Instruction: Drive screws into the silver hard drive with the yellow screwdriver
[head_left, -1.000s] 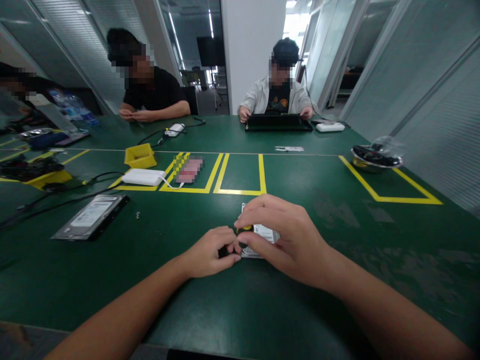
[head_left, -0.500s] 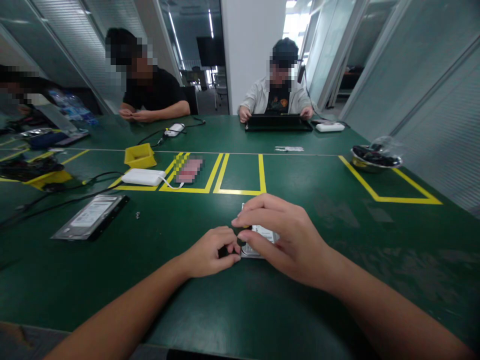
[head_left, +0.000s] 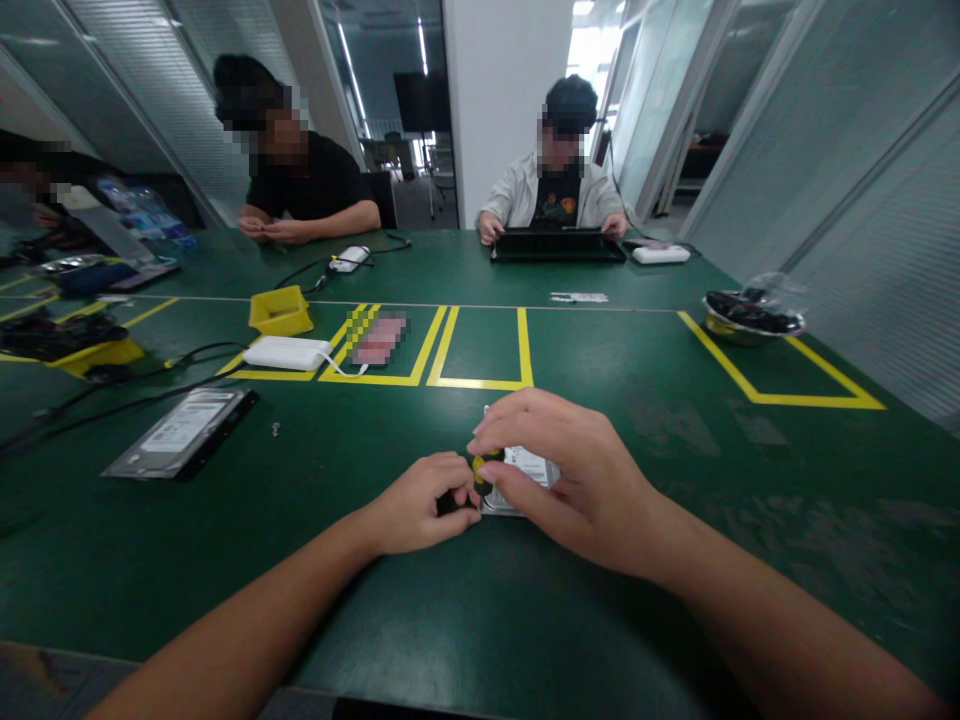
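Head view, change: more of the yellow on the black-and-yellow screwdriver (head_left: 481,469) shows than half a second ago, and the right fingers sit slightly differently around it; both forearms and everything on the desk (head_left: 390,620) lie as they did.
Meaning for the work: this reads as a small turn of the handle or a fresh grip on it, with driving at the same spot under way; whether a screw moves in or out cannot be told.
Right hand (head_left: 581,475): thumb and fingers close around the screwdriver handle, palm arched above the drive.
Left hand (head_left: 420,505): fingers curl in beside the foot of the screwdriver, at the drive's left edge; whether they pinch anything cannot be told.
Hard disk drive in work (head_left: 529,464): flat on the desk in front of the person, label up, largely covered by the right hand.
Drive's long axis: seems to run away from the person, though the hidden far right part leaves this uncertain.
Screwdriver's direction: handle looks roughly upright over the drive's left edge, pointing down; its tip is hidden.
Second hard disk drive (head_left: 184,430): well apart to the left, lying slantwise, far end leaning right.
Small screws (head_left: 276,430): loose on the desk, between that drive and the left hand.
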